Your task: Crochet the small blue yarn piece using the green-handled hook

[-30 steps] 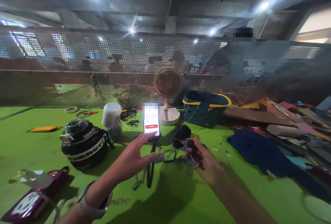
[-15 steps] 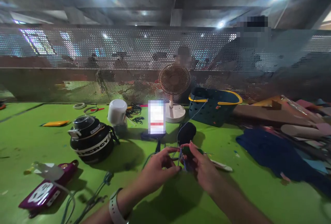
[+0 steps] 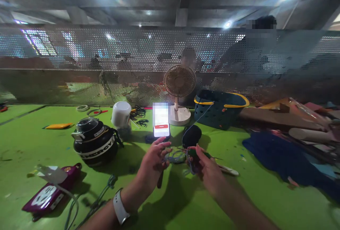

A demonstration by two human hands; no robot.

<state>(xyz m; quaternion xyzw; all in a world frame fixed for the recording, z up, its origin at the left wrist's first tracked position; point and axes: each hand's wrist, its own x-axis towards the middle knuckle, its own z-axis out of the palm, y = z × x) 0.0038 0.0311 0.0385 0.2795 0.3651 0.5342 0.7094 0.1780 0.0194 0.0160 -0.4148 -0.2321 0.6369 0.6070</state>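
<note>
Working the blue yarn (image 3: 192, 168) at the right hand (image 3: 209, 169) seemed in hand, that hand closed around a green-handled tool (image 3: 193, 153), the left hand (image 3: 153, 159) half open beside it, any grip unclear; guiding the strand seemed called for next.

Green tabletop (image 3: 281, 205). A pale desk fan (image 3: 180, 80) stands before a perforated metal screen (image 3: 138, 46). Right of the fan: a dark teal basket (image 3: 220, 115) with yellow handles, then crumpled navy cloth (image 3: 276, 155). Left: a white-topped container (image 3: 121, 113), a round black flask (image 3: 91, 141) and, nearer, a glossy purple case (image 3: 57, 191).
</note>
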